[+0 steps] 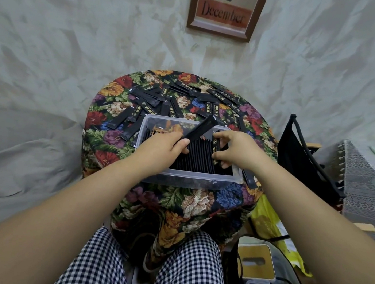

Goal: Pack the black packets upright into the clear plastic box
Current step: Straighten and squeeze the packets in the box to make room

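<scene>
Box: a clear plastic box (188, 176) is set on a round table covered with a flowered cloth (196, 201).
Box contents: a row of black packets (192, 158) is stood upright on edge, packed close, filling the near part of the box; the far-left part is seen bare, with the cloth showing through the bottom.
Left hand: the left hand (162, 144) is held over the left half of the box; a single packet (201, 129) is pinched by its lower end between thumb and fingers, tilted, its free end raised over the far rim of the box.
Right hand: the right hand (236, 149) is held over the right end of the box; its thumb and fingers are curled onto a gold-printed packet (216, 143) at the right end of the row.
Loose packets: many more packets (162, 100) are scattered flat on the cloth beyond the box.
Stray packet: one packet (250, 178) is laid on the cloth just beside the near-right corner of the box.
Left of the box: grey bedding (23, 153) is seen.
Right of the box: a black folding frame (295, 153) and a yellow bag (265, 221) are seen.
Beyond the box: a framed picture (225, 12) reading "December" is hung on the wall.
</scene>
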